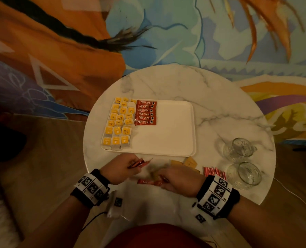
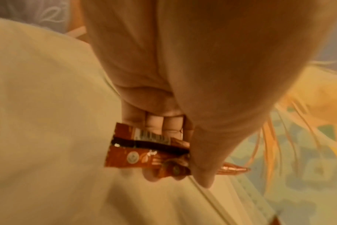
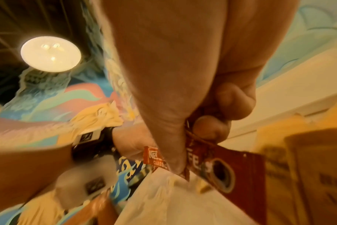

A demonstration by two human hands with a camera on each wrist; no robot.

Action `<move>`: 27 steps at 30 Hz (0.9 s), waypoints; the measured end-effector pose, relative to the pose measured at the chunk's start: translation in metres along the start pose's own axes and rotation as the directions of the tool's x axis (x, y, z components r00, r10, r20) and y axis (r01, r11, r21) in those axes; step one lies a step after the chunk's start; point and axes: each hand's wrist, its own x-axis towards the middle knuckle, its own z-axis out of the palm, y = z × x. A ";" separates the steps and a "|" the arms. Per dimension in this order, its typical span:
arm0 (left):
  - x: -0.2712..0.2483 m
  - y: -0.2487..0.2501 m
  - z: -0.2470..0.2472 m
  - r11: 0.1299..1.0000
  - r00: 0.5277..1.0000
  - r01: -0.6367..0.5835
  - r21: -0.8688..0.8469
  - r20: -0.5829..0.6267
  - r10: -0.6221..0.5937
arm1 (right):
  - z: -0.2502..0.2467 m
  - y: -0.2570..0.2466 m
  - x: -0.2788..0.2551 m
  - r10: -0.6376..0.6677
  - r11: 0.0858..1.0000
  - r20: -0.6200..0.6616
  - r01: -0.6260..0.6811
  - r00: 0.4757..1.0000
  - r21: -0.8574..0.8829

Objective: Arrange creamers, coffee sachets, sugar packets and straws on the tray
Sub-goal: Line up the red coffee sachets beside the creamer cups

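Observation:
A white tray (image 1: 173, 133) lies on the round marble table (image 1: 184, 83). Its left part holds several yellow packets (image 1: 118, 122) in rows, then a column of red coffee sachets (image 1: 146, 112). My left hand (image 1: 123, 167) hovers near the tray's front edge and grips a few red coffee sachets (image 1: 139, 162), seen close in the left wrist view as red sachets (image 2: 144, 155). My right hand (image 1: 177, 178) pinches one red sachet (image 1: 149, 182) low over the table; the right wrist view shows its thumb across that sachet (image 3: 221, 162).
Two clear glass mugs (image 1: 241, 147) (image 1: 247, 174) stand at the table's right. Brown packets (image 1: 188, 162) and red-striped packets (image 1: 214, 171) lie by my right hand. A patterned bedspread (image 1: 184, 33) lies behind the table.

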 end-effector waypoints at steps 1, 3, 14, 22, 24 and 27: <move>0.001 0.002 -0.002 0.998 1.000 0.008 -0.070 -0.019 -0.009 | -0.004 0.002 0.002 0.012 1.000 -0.032 -0.012 0.999 0.021; 0.003 0.005 -0.004 0.979 0.998 0.018 -0.202 -0.063 -0.031 | -0.011 0.006 0.006 0.083 0.995 -0.080 -0.077 0.993 0.069; 0.024 0.019 -0.030 0.572 0.966 0.056 -0.818 -0.100 -0.238 | -0.033 0.015 0.055 0.310 0.833 -0.228 -0.148 0.923 0.533; 0.040 0.027 -0.047 0.350 0.911 0.032 -0.936 -0.117 -0.396 | -0.037 0.002 0.095 0.348 0.740 -0.221 -0.123 0.911 0.661; 0.043 0.025 -0.049 0.406 0.931 0.030 -0.913 -0.122 -0.343 | -0.038 -0.002 0.101 0.326 0.718 -0.227 -0.085 0.918 0.691; 0.045 0.023 -0.051 0.489 0.945 0.046 -0.871 -0.121 -0.304 | -0.039 -0.008 0.107 0.306 0.704 -0.245 -0.045 0.920 0.709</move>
